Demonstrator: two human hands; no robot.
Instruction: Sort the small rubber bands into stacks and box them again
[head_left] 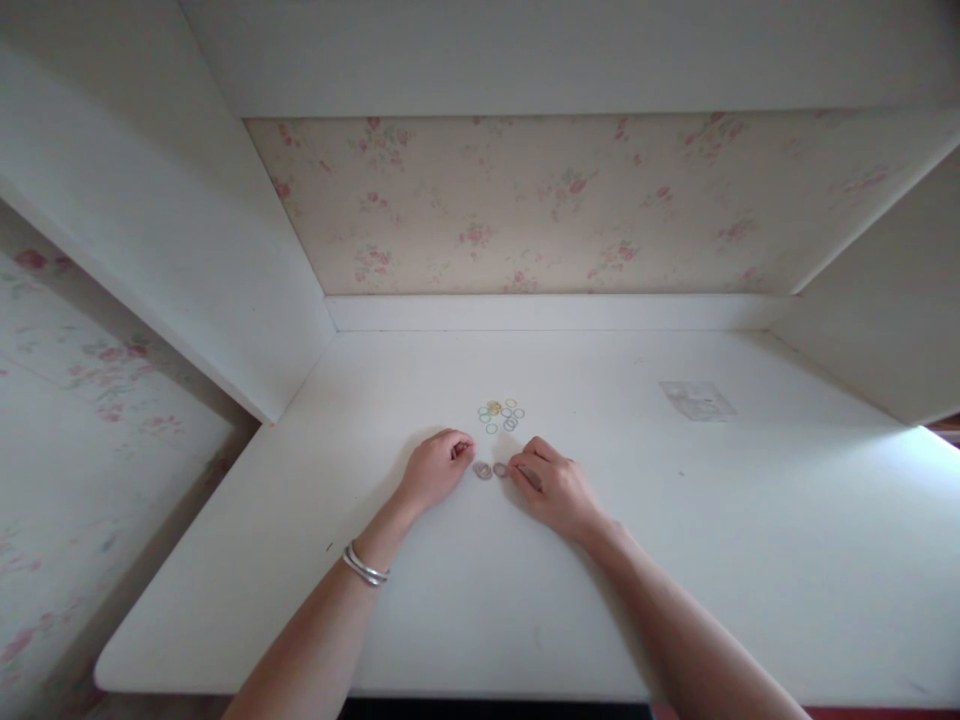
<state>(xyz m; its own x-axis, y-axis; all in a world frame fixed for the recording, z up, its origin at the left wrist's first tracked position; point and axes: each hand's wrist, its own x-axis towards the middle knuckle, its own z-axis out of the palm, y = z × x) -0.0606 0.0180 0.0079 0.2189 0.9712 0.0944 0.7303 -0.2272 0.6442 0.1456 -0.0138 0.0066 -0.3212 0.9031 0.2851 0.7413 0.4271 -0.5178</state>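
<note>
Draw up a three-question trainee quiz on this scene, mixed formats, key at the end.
1. Multiple choice: what colour is the bracelet?
A) red B) silver C) black
2. Fill in: the brownish rings lie ____ the left hand and the right hand.
3. True or false: the clear packet lies to the right of both hands.

Key: 1 B; 2 between; 3 true.

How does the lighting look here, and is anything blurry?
Head view: a cool, bright patch at the right edge of the desk; head view: soft shadow along the right forearm; head view: mild overall softness, so the small rings and clear plastic packet lose fine detail.
</note>
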